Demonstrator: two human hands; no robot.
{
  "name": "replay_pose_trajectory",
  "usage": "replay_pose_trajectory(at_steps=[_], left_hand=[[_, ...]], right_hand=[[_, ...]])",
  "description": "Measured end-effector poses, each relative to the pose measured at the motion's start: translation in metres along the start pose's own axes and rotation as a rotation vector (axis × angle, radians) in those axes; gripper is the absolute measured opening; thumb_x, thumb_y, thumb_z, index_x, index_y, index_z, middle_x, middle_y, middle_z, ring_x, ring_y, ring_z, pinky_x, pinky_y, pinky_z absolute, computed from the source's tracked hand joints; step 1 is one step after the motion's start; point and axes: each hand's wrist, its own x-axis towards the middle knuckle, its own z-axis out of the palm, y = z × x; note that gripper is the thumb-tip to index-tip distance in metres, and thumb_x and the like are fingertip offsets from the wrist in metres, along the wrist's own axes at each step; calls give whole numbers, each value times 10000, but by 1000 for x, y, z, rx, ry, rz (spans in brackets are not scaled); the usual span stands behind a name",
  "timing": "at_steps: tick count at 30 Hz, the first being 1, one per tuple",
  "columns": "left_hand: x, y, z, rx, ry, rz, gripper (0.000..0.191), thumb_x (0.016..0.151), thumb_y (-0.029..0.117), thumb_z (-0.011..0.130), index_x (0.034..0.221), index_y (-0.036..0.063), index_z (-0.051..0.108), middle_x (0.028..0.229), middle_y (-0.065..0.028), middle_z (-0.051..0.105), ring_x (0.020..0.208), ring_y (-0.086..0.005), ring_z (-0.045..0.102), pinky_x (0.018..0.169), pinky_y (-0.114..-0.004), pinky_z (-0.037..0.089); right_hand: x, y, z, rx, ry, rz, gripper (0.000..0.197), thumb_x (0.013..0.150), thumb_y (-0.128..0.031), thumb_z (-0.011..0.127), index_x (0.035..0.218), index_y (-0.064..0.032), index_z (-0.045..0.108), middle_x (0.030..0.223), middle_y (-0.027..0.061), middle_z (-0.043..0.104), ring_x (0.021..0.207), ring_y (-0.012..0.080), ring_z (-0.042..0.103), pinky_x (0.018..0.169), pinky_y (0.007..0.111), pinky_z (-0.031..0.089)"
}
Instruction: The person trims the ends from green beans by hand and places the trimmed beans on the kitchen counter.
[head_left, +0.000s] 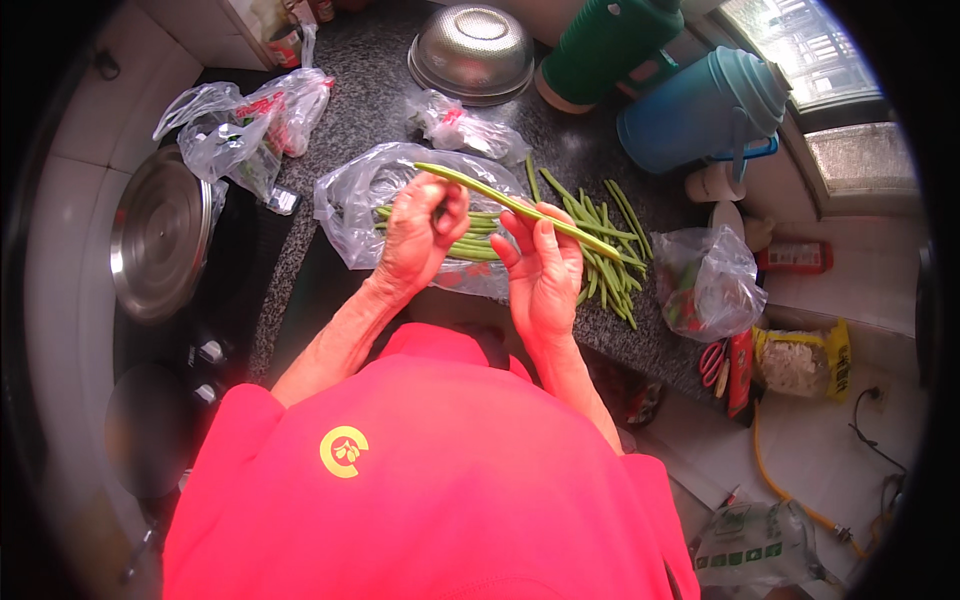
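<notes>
My right hand holds one long green bean between thumb and fingers, above the counter. Its far end reaches up over my left hand, whose fingers are curled just beneath that end; whether they touch the bean or hold anything, I cannot tell. Below my hands lies an open clear plastic bag with several green beans in it. A loose pile of green beans rests on the speckled stone counter, right of the bag and partly behind my right hand.
An upturned metal colander, a crumpled plastic bag and green and blue thermos flasks stand behind. Left are a tied bag and a metal lid on the stove. Right are another bag and scissors.
</notes>
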Motion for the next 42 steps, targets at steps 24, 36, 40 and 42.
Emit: replay_pose_trajectory(at_steps=[24,36,40,42], left_hand=[[-17,54,-40,72,129,-163,175,865,154,412,869,2,499,665,-12,431,498,-51,341,398,-166,266],[-25,56,-54,65,140,-161,167,862,151,425,841,5,504,662,-20,465,497,-44,371,397,-168,277],[-24,57,-52,98,183,-119,174,855,152,438,879,-7,506,681,-21,452,509,-49,357,395,-167,267],[-23,57,-50,143,220,-100,170,856,153,439,872,-3,505,679,-22,455,506,-48,363,397,-166,271]], right_hand=[[34,12,13,-1536,-789,-188,100,729,-50,479,824,-34,506,731,162,542,699,326,557,605,405,441],[64,96,-49,-1960,-616,-295,167,683,-143,573,833,-75,543,809,117,501,818,297,496,666,409,415],[62,79,-49,-1783,-624,-210,174,742,-159,553,898,-82,566,794,120,508,792,294,515,671,386,424],[63,77,-52,-1759,-637,-270,175,762,-146,543,918,-72,570,812,115,526,805,288,522,684,370,427]])
